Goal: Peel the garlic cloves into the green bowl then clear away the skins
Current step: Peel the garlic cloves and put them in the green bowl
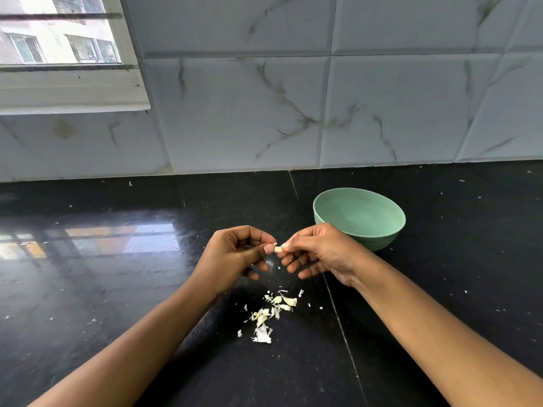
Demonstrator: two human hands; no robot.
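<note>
Nearest, strewn on the counter [117,274] right under the work: skins [269,314], probably let drop there so only clean garlic reaches the bowl; not yet cleared. Above them, held in the air: one clove [278,248], pinched at either end by left hand [235,257] and right hand [317,254], thumb and fingertips of each closed on it, seemingly bracing one end while tearing skin off the other; spare fingers loosely curled. Just behind the right hand: bowl [361,212], within easy reach for dropping; no cloves in the part visible. Farthest, tiled wall and window.
</note>
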